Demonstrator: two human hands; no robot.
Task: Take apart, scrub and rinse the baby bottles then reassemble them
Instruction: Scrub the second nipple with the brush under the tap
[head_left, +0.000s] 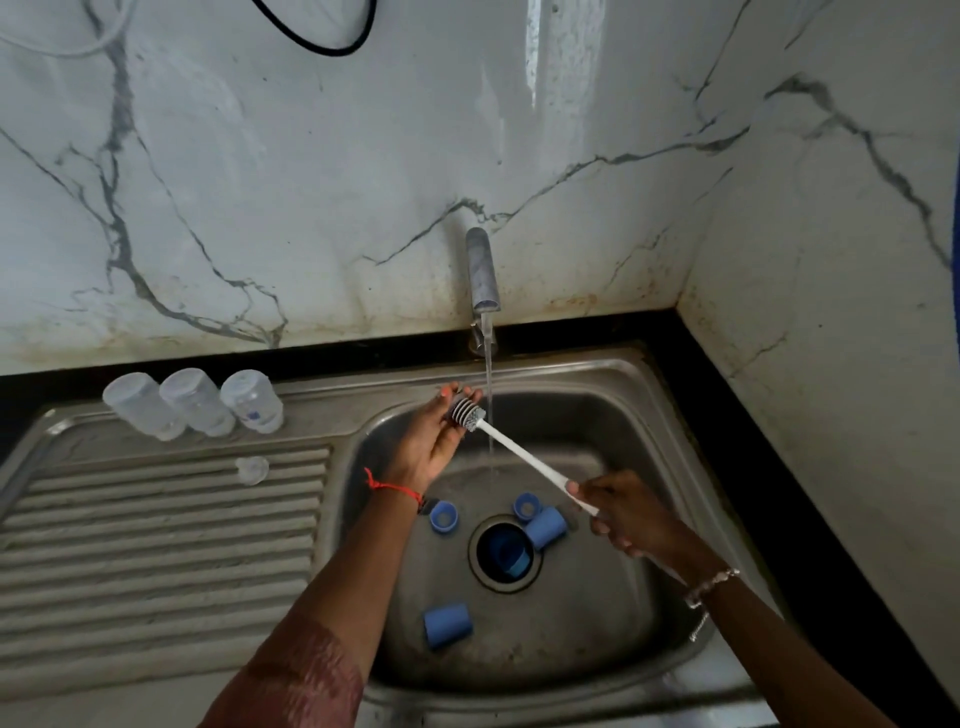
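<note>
My right hand grips the white handle of a bottle brush over the sink bowl. My left hand cups the brush's ribbed grey head, fingers curled round it, just left of the running water. Three clear bottle bodies stand upside down in a row at the back of the draining board. A clear teat lies on the board's ridges. Several blue caps and rings lie in the bowl: a ring, a cap, another cap.
The tap stands at the back of the steel sink and runs. A blue piece sits in the drain hole. The ridged draining board is on the left. Marble walls close the back and right.
</note>
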